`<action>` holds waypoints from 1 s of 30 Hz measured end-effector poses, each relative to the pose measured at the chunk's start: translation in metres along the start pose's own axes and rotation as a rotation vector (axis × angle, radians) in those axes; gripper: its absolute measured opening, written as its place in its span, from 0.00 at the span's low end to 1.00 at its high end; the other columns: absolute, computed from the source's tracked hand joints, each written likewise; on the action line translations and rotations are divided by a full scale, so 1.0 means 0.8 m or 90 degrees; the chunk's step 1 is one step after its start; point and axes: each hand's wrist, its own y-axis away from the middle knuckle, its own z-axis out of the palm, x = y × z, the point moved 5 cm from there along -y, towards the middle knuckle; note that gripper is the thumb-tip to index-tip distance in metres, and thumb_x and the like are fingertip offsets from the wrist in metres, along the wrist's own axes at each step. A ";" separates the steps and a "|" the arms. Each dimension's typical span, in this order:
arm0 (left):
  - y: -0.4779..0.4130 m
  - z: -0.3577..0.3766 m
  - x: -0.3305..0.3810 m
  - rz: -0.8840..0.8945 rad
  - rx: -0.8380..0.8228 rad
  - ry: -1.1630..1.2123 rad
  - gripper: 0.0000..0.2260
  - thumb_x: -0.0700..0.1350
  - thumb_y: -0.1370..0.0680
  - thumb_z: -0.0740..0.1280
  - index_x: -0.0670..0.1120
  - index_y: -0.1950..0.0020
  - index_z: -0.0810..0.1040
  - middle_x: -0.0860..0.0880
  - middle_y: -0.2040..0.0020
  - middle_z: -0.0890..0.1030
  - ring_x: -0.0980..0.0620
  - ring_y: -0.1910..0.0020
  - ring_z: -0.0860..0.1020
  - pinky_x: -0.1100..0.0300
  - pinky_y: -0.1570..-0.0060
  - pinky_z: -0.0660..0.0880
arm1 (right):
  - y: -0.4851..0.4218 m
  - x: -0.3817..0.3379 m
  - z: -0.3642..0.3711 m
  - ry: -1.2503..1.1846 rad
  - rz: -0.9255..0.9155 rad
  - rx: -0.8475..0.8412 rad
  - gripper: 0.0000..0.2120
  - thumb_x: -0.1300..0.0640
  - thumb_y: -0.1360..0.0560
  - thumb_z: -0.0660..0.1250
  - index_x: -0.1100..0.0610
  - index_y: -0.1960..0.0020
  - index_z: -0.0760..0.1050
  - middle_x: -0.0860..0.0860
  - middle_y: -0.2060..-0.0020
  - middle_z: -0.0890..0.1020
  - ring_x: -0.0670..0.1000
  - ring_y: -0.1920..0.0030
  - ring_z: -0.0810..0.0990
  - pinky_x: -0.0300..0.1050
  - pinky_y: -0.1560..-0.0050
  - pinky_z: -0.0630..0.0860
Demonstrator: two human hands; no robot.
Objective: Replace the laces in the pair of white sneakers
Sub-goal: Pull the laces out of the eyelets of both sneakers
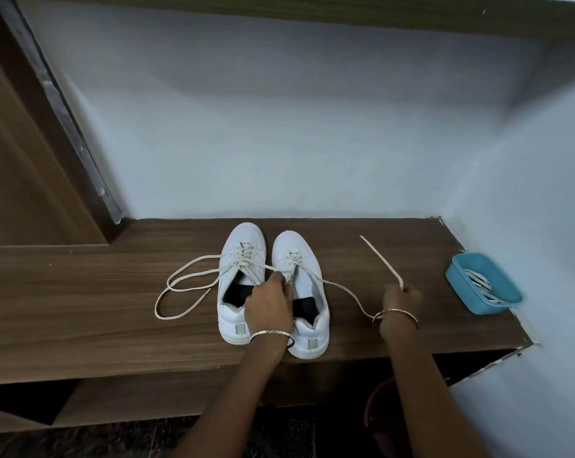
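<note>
We steady the right sneaker point(299, 246) on the table point(81, 309) with our left hand point(269, 304) curled on its upper by the eyelets. Our right hand point(401, 300) pinches its lace point(345, 289), drawn out sideways, and we'd best ease each crossing loose in turn rather than yank. We count two sneakers, two threaded laces with the left sneaker point(245, 236) trailing its loose lace point(180, 276), and one blue tub point(477, 304) of spare laces point(477, 282), number unclear.

Right hand point(401, 302) pinches lace point(380, 259); left hand point(268, 305) apparently grips sneaker point(292, 246).

Blue tub point(506, 285) on wooden shelf point(81, 309)
</note>
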 end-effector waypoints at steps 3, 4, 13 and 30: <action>0.004 -0.001 0.003 -0.007 0.010 0.027 0.07 0.48 0.19 0.63 0.45 0.50 0.77 0.46 0.56 0.83 0.41 0.53 0.80 0.56 0.62 0.66 | 0.044 -0.024 0.004 0.237 -0.188 0.063 0.20 0.51 0.31 0.67 0.57 0.42 0.78 0.58 0.44 0.81 0.63 0.41 0.78 0.56 0.41 0.74; 0.005 -0.001 0.005 -0.009 0.011 0.034 0.07 0.48 0.20 0.64 0.46 0.51 0.77 0.46 0.56 0.83 0.42 0.54 0.80 0.56 0.63 0.66 | 0.064 -0.034 0.010 0.280 -0.255 0.066 0.21 0.53 0.32 0.68 0.56 0.40 0.77 0.58 0.41 0.79 0.63 0.39 0.76 0.56 0.40 0.73; 0.011 -0.010 0.007 0.014 -0.006 0.021 0.07 0.48 0.20 0.63 0.46 0.54 0.74 0.46 0.57 0.82 0.42 0.54 0.80 0.57 0.64 0.65 | 0.143 -0.044 0.113 0.355 -0.447 -0.353 0.05 0.54 0.31 0.73 0.50 0.56 0.80 0.44 0.59 0.83 0.48 0.57 0.82 0.47 0.50 0.79; 0.009 -0.010 0.017 0.060 -0.020 -0.016 0.09 0.51 0.21 0.65 0.46 0.46 0.76 0.47 0.51 0.82 0.44 0.50 0.80 0.57 0.60 0.65 | 0.153 -0.037 0.078 0.426 -0.584 -0.333 0.15 0.59 0.29 0.71 0.50 0.43 0.79 0.49 0.53 0.83 0.52 0.51 0.80 0.46 0.51 0.76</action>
